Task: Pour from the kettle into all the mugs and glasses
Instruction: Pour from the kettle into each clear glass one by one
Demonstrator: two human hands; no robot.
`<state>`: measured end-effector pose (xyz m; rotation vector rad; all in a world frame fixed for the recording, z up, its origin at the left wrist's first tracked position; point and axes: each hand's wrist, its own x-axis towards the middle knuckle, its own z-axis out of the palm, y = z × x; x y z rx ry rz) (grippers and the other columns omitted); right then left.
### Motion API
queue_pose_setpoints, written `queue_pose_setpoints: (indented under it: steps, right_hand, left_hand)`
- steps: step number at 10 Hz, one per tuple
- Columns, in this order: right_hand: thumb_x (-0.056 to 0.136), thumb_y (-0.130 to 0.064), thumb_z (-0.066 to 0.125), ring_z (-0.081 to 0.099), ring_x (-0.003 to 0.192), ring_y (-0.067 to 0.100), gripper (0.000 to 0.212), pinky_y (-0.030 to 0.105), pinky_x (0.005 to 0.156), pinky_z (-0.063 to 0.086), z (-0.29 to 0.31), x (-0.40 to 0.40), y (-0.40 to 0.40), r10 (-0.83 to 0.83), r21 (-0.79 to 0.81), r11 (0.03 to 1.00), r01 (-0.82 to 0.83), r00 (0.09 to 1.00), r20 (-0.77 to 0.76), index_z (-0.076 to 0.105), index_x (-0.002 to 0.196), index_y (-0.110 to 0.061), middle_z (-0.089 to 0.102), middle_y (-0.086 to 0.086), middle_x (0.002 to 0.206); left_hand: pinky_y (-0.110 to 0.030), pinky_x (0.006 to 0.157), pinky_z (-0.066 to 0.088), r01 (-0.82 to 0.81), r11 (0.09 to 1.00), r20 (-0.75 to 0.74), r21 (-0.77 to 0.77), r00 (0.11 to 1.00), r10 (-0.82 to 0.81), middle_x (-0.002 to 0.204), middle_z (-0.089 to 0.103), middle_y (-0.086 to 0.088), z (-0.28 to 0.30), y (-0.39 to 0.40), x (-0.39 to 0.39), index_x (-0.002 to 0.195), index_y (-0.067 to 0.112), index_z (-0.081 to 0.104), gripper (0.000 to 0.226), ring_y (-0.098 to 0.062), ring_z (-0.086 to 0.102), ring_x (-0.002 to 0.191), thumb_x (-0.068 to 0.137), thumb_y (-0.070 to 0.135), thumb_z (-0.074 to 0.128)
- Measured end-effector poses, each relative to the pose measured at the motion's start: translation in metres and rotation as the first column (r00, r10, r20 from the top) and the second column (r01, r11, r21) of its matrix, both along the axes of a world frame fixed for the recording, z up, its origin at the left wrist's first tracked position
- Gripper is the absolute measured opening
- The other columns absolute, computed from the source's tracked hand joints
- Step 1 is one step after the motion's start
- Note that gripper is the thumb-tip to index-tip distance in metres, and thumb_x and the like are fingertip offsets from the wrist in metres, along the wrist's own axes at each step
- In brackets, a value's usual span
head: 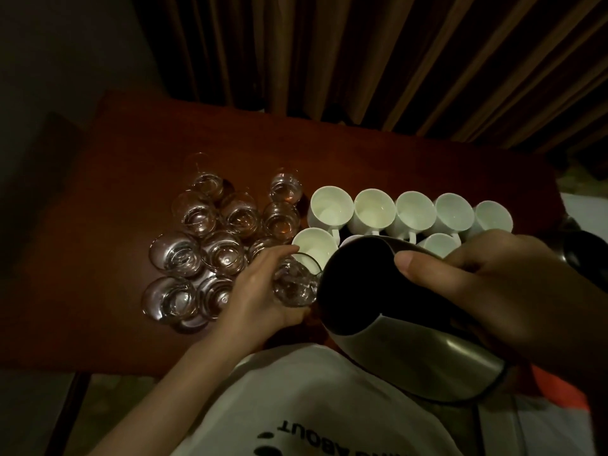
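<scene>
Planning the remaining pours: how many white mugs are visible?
7 mugs: five in the back row, two in front; the kettle may hide more between them.

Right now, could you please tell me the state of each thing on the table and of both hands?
Kettle: tilted, spout at the held glass's rim.
Held glass: in the left hand, some water inside.
Other glasses: upright, clustered on the table.
Mugs: upright, white.
Left hand: grips the glass.
Right hand: grips the kettle.
</scene>
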<state>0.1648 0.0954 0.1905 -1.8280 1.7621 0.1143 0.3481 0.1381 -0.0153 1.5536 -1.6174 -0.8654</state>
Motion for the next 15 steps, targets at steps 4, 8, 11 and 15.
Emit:
queue_pose_setpoints:
  steps: [4,8,11,15]
  right_hand:
    - [0.058,-0.09,0.031,0.043,0.036,0.01,0.079,0.021,0.04,0.038,-0.007,-0.004,-0.001,0.111,0.026,0.993,-0.111,0.994,-0.002,0.06,0.051,-0.016,0.045,-0.002,0.036]
    - [0.052,-0.079,0.028,0.044,0.035,0.008,0.045,0.017,0.035,0.028,-0.001,0.002,-0.002,0.139,0.002,0.99,-0.139,0.99,0.013,0.056,0.047,-0.045,0.043,-0.005,0.034]
    - [0.047,-0.078,0.03,0.04,0.034,0.012,0.078,0.028,0.044,0.035,-0.019,-0.006,-0.001,0.098,0.003,0.995,-0.098,0.994,0.055,0.064,0.053,-0.008,0.05,0.014,0.044]
    - [0.059,-0.082,0.05,0.034,0.029,0.015,0.086,0.016,0.035,0.029,-0.052,-0.025,0.013,-0.198,-0.026,0.975,0.219,0.924,0.328,0.048,0.053,0.004,0.035,0.014,0.035]
  left_hand:
    - [0.003,0.089,0.029,-0.041,0.998,-0.037,0.052,0.998,0.043,0.121,0.055,0.009,-0.008,0.003,0.001,0.128,0.017,0.054,0.086,0.027,0.04,0.11,0.052,0.022,0.094]
    - [0.003,0.085,0.032,-0.086,0.986,-0.123,0.141,0.987,0.103,0.115,0.052,0.026,-0.003,0.003,0.003,0.121,0.031,0.053,0.081,0.026,0.045,0.105,0.045,0.041,0.081]
    - [0.002,0.086,0.035,-0.121,0.975,-0.139,0.186,0.979,0.148,0.118,0.055,0.022,-0.007,0.003,0.01,0.125,0.027,0.055,0.088,0.019,0.049,0.108,0.048,0.017,0.095]
    - [-0.007,0.085,0.045,-0.268,0.941,-0.138,0.206,0.944,0.299,0.114,0.053,0.025,0.019,-0.019,0.036,0.128,0.029,0.052,0.087,0.016,0.053,0.104,0.05,0.022,0.091]
